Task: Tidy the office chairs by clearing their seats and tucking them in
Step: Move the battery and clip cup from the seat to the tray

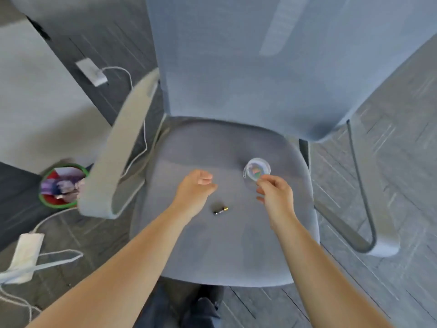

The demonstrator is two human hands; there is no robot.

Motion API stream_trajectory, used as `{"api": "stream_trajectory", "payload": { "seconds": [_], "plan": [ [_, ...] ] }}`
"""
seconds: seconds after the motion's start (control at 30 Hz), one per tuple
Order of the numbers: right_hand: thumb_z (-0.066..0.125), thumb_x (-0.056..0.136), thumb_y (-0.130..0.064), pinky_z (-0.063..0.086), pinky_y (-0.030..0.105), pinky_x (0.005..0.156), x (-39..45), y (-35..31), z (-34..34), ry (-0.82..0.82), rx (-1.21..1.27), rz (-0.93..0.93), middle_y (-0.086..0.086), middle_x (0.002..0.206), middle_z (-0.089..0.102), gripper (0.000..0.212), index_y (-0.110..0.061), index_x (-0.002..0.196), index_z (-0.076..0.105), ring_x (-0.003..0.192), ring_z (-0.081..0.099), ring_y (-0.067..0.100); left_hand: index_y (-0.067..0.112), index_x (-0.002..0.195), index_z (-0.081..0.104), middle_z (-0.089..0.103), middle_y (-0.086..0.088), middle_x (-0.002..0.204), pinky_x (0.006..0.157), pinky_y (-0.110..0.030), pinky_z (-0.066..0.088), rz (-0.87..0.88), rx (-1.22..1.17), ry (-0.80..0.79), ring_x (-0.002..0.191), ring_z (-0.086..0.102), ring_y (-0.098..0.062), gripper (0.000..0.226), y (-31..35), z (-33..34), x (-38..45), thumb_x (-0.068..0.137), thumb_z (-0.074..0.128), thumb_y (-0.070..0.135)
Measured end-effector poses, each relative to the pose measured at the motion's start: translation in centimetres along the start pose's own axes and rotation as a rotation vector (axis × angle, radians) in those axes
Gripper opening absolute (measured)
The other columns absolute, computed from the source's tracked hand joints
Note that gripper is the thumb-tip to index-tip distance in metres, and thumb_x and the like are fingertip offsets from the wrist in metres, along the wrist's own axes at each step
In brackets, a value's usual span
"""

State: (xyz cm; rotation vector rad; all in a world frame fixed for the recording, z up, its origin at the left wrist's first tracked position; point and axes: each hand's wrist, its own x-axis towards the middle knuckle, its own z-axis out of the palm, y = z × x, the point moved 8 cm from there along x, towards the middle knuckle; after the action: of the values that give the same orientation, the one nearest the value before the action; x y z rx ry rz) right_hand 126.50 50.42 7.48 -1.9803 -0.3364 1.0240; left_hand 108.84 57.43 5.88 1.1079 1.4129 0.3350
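Note:
A grey-blue office chair fills the view, its seat (212, 252) below me and its backrest (248, 62) beyond. A small clear round plastic lid or cup (257, 169) is at the right of the seat, and my right hand (275, 192) pinches its near rim with thumb and fingers. A small black and gold battery (220, 210) lies on the seat between my hands. Just above and left of the battery, my left hand (195, 191) hovers with its fingers curled in; I see nothing in it.
A green-rimmed bin (62, 185) full of wrappers stands on the floor left of the chair, behind the left armrest (113, 162). White power adapters (91, 71) and cables (54, 254) lie on the dark carpet at left. The right armrest (369, 242) juts out at right.

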Motion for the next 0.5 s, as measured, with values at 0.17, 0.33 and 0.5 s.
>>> {"api": "stream_trajectory", "payload": {
  "seconds": [0.17,0.33,0.5],
  "plan": [
    [0.052,0.084,-0.006,0.040,0.029,0.067,3.5,6.1,-0.9,-0.003,-0.021,0.071,-0.003,0.066,0.047,0.024,-0.020,0.065,0.051,0.070,0.047,0.016,0.008,0.121,0.050,0.050,-0.010,0.133,0.089,-0.030,0.041,-0.040,0.350,-0.008,0.122,0.047,-0.024,0.039,-7.6,5.0,3.9,0.084,0.058,0.015],
    [0.053,0.085,-0.010,0.046,0.034,0.085,6.8,9.5,-1.3,0.043,-0.061,0.085,-0.009,0.074,0.052,0.013,-0.013,0.095,0.059,0.085,0.053,0.018,0.008,0.117,0.049,0.049,-0.010,0.127,0.089,-0.035,0.039,0.100,0.824,-0.102,0.118,0.044,-0.028,0.039,-10.6,8.7,7.2,0.084,0.059,0.026],
    [0.057,0.083,-0.011,0.039,0.024,0.074,8.3,8.8,-2.1,0.159,-0.087,0.022,-0.005,0.092,0.051,0.030,-0.010,0.112,0.051,0.091,0.049,0.014,0.007,0.108,0.052,0.055,-0.010,0.118,0.074,-0.035,0.039,0.167,1.011,-0.110,0.108,0.051,-0.029,0.023,-9.8,9.3,8.7,0.091,0.047,0.021]
  ]
}}
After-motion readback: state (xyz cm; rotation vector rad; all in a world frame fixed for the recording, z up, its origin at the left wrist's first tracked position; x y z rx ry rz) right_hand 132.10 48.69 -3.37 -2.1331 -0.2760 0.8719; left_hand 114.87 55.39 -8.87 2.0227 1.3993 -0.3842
